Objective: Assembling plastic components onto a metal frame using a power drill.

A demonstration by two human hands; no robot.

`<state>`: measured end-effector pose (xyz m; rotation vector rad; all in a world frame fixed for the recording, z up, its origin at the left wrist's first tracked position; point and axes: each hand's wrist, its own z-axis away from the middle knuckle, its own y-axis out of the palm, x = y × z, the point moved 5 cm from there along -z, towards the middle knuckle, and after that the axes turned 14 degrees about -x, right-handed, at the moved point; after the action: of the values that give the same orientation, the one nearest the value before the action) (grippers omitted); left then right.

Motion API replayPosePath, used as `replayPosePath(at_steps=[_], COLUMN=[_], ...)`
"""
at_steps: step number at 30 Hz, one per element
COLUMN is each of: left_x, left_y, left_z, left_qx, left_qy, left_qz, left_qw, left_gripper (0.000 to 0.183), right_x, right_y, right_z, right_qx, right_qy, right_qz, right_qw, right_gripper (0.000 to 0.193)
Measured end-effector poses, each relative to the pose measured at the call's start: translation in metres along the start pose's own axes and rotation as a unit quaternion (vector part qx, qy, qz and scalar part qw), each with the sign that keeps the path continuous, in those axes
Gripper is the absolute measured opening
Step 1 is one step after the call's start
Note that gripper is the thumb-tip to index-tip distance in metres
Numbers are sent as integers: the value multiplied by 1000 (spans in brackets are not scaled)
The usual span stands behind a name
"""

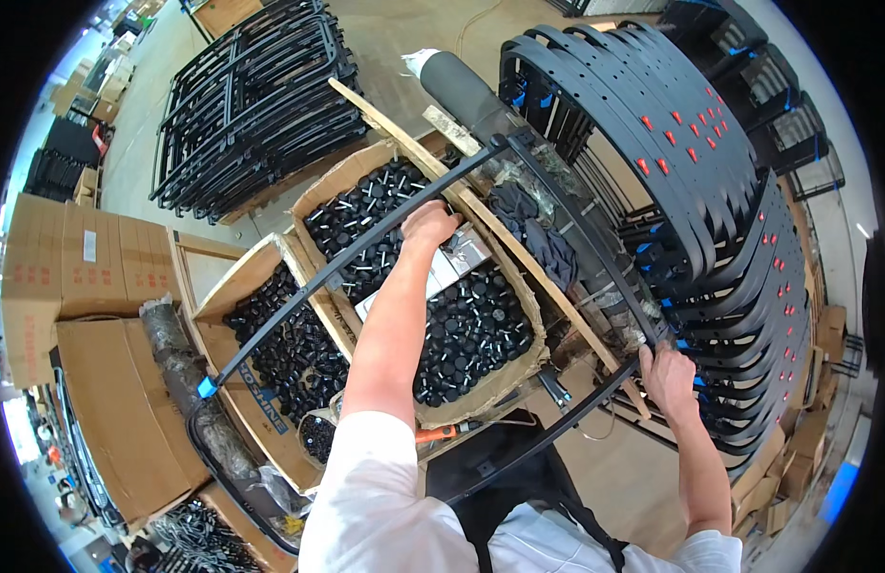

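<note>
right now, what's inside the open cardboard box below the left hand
Black knobs with metal studs, plus a pale flat piece between two heaps. The left hand, its forearm and the black frame cover part; whatever lies deeper is hidden.

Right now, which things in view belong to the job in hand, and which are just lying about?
In the job:
black frame, held at a corner by the right hand
black knobs, boxed near the left hand, probably

Apparently lying about:
orange-handled tool
dark cloth
large brown carton
</note>
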<state>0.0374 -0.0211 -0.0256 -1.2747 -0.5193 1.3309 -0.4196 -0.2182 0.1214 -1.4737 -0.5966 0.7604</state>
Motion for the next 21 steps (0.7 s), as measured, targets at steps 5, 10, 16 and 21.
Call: replayPosePath(at_steps=[5, 10, 16, 21], left_x=[17, 15, 38, 91], left_y=[11, 23, 29, 15], left_z=[-11, -9, -12, 52], left_qx=[7, -4, -74, -143], left_qy=[-11, -26, -57, -102], left_qz=[28, 135, 241, 584], left_qw=[1000, 990, 966, 793], left_gripper=[51, 50, 35, 25], right_x=[10, 10, 7, 67], right_y=[5, -2, -6, -82], right_z=[7, 6, 7, -21], right_qx=[-23, -22, -11, -37], right_qy=[-6, 9, 17, 26], right_qz=[4, 12, 4, -140], right_qw=[1000, 1000, 1000, 989], right_gripper=[41, 41, 42, 32])
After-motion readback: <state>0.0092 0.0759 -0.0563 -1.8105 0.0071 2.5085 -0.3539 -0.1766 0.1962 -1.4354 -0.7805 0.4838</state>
